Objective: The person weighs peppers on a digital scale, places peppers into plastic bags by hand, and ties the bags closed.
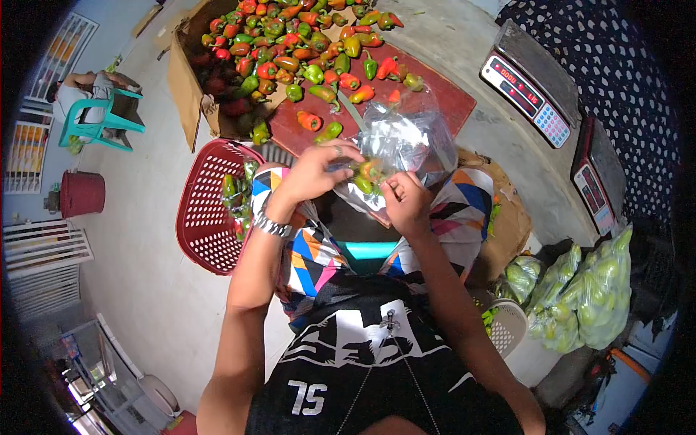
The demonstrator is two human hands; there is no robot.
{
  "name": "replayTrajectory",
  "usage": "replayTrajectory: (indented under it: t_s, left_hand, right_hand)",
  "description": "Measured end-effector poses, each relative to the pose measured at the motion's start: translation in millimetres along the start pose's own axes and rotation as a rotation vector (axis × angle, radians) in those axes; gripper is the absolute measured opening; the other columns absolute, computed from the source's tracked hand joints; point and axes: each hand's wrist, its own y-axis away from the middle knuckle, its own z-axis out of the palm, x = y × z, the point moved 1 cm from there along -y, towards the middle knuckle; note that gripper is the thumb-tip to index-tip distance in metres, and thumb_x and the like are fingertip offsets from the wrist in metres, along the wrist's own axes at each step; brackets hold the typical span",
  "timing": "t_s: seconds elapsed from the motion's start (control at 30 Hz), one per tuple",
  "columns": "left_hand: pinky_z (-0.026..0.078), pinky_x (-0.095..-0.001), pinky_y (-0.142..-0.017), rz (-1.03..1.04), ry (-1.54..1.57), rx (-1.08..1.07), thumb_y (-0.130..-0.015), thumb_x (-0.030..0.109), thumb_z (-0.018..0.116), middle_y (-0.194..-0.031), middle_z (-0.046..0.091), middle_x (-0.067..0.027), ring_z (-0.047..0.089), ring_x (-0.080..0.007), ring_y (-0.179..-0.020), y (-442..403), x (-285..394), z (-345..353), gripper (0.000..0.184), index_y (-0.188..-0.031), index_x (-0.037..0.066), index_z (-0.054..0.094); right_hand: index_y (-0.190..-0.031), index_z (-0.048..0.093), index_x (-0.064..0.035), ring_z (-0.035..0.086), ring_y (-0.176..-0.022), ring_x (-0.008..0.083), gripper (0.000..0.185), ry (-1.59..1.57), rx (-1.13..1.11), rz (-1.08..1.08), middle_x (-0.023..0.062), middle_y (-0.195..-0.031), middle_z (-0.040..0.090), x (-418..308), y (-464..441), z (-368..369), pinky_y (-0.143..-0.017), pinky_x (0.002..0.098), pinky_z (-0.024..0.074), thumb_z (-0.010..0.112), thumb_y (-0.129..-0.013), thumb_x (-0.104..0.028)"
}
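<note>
A clear plastic bag (409,138) is spread between my hands above my lap, its shiny film catching the light. Green and orange peppers (367,176) show inside its near part. My left hand (326,170) is at the bag's left side, fingers bent over the film beside these peppers. On the other side, my right hand (406,201) pinches the near right edge of the bag. Beyond the bag, loose red, orange and green peppers (309,121) lie on a dark red board (442,109), with a narrow grey blade-like strip (351,109) among them.
A cardboard box (181,87) spills a heap of peppers at the far left. By my left knee stands a red perforated basket (210,210) with bagged peppers. Two digital scales (525,90) are at the right, above full bags of green produce (598,290). Someone sits on a green chair (94,119).
</note>
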Motion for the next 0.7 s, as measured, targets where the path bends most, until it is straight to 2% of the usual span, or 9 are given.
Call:
replayTrajectory:
  t_s: [0.07, 0.1, 0.17, 0.27, 0.37, 0.47, 0.57, 0.6, 0.7]
  left_hand:
    - [0.05, -0.0431, -0.102, 0.15, -0.204, -0.081, -0.081, 0.002, 0.078, -0.123, 0.067, -0.0125, 0.064, -0.0326, -0.116, -10.5, -11.9, 17.4, 0.033, -0.114, 0.004, 0.072]
    - [0.05, -0.0481, -0.098, 0.195, -0.287, -0.093, -0.082, 0.008, 0.077, -0.123, 0.065, -0.0151, 0.061, -0.039, -0.114, -13.7, -14.6, 24.6, 0.027, -0.108, 0.003, 0.072]
    - [0.052, -0.0481, -0.093, 0.254, -0.512, -0.149, -0.084, 0.012, 0.076, -0.121, 0.064, -0.0147, 0.059, -0.0381, -0.113, -17.5, -22.0, 34.2, 0.021, -0.101, 0.002, 0.071]
    - [0.051, -0.0489, -0.09, 0.331, -0.549, -0.171, -0.087, 0.017, 0.072, -0.119, 0.062, -0.0147, 0.058, -0.0376, -0.112, -23.4, -13.8, 37.9, 0.018, -0.096, 0.001, 0.069]
    - [0.051, -0.0487, -0.09, 0.307, -0.649, -0.249, -0.093, 0.022, 0.067, -0.117, 0.062, -0.0149, 0.058, -0.0378, -0.112, -25.8, 0.8, 38.1, 0.02, -0.097, 0.002, 0.07]
    - [0.051, -0.0482, -0.092, 0.22, -0.634, -0.237, -0.098, 0.024, 0.063, -0.117, 0.062, -0.0148, 0.059, -0.0373, -0.111, -20.6, -6.3, 37.1, 0.023, -0.097, 0.002, 0.07]
    - [0.051, -0.0475, -0.093, 0.212, -0.547, -0.174, -0.098, 0.024, 0.064, -0.118, 0.063, -0.0144, 0.061, -0.0367, -0.11, -14.4, -27.6, 40.7, 0.023, -0.099, 0.003, 0.071]
    - [0.051, -0.0474, -0.093, 0.2, -0.541, -0.172, -0.097, 0.024, 0.065, -0.118, 0.064, -0.0145, 0.061, -0.0366, -0.11, -14.1, -26.2, 40.3, 0.023, -0.099, 0.003, 0.071]
    - [0.051, -0.0471, -0.093, 0.168, -0.505, -0.148, -0.095, 0.024, 0.068, -0.117, 0.065, -0.0141, 0.062, -0.0365, -0.108, -10.4, -20.8, 39.0, 0.022, -0.098, 0.002, 0.072]
  right_hand:
    - [-0.091, 0.065, -0.0039, 0.07, -0.067, 0.025, 0.013, -0.035, -0.053, 0.029, 0.0109, -0.083, 0.064, 2.2, 1.1, 5.8, -0.061, 0.0379, 0.0525, 0.077, -0.087, -0.008]
    - [-0.091, 0.065, -0.0039, 0.069, -0.068, 0.026, 0.014, -0.036, -0.051, 0.005, 0.011, -0.083, 0.063, 2.1, 0.7, 7.3, -0.062, 0.0385, 0.0526, 0.077, -0.087, -0.009]
    - [-0.09, 0.063, -0.004, 0.069, -0.07, 0.0281, 0.015, -0.031, -0.046, -0.035, 0.0114, -0.083, 0.063, 4.1, 2.6, 5.9, -0.064, 0.0396, 0.0529, 0.076, -0.087, -0.011]
    - [-0.09, 0.062, -0.0042, 0.069, -0.074, 0.0316, 0.016, 0.094, -0.056, -0.127, 0.012, -0.082, 0.062, 14.1, 2.0, 2.6, -0.065, 0.0407, 0.053, 0.076, -0.087, -0.011]
    - [-0.091, 0.062, -0.0042, 0.067, -0.074, 0.0309, 0.016, 0.08, -0.076, -0.084, 0.012, -0.083, 0.064, 15.7, 0.0, 3.4, -0.066, 0.041, 0.0533, 0.076, -0.086, -0.011]
    - [-0.097, 0.066, -0.005, 0.066, -0.071, 0.0238, 0.015, -0.111, -0.077, 0.123, 0.0085, -0.084, 0.065, 4.7, -6.7, -9.5, -0.065, 0.0366, 0.0529, 0.075, -0.09, -0.015]
    - [-0.102, 0.067, -0.0015, 0.059, -0.065, 0.0124, 0.02, -0.682, -0.231, 0.646, -0.0022, -0.078, 0.061, 11.9, -22.1, -14.0, -0.059, 0.0277, 0.0477, 0.071, -0.097, -0.02]
    - [-0.104, 0.068, -0.0023, 0.052, -0.064, 0.0089, 0.022, -0.651, -0.283, 0.752, -0.0053, -0.076, 0.058, -0.8, -27.7, -17.7, -0.058, 0.0242, 0.0442, 0.065, -0.102, -0.024]
    - [-0.104, 0.071, -0.0004, 0.059, -0.07, 0.0104, 0.025, -0.672, -0.419, 0.595, 0.0025, -0.088, 0.065, 41.3, -32.3, 4.6, -0.063, 0.0271, 0.0488, 0.069, -0.099, -0.025]
